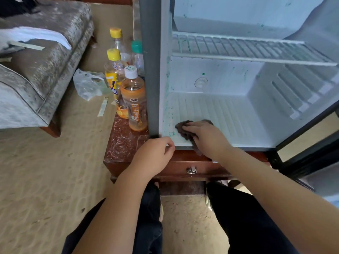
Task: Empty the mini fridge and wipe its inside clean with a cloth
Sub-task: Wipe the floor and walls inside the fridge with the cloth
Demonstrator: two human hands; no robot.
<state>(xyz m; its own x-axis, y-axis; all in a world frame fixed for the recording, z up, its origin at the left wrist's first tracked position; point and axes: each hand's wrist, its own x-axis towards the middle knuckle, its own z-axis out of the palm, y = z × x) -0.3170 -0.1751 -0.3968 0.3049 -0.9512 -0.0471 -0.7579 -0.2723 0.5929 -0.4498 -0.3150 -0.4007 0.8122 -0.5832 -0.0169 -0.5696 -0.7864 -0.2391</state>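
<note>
Wiping of the mini fridge (pixel 229 114) floor is shown: the right hand (pixel 207 138) is laid palm down on a dark cloth (pixel 184 128) at the front left corner of the floor. Its fingers are extended leftward and pressed flat upon the cloth, and the forearm is brought in from the lower right. Part of the cloth is draped over the front edge beneath the palm. The left hand (pixel 156 153) is held at the fridge's front left corner, fingers curled against the lip; whether the lip is gripped cannot be told. A wire shelf (pixel 247 48) is fitted across the upper interior, and green specks (pixel 167 85) are scattered along the left inner wall. Four bottles (pixel 134 99) are stood at the left edge of the wooden stand (pixel 124 145), just beside the fridge's outer left wall. The door (pixel 302 136) is swung open at the right.
</note>
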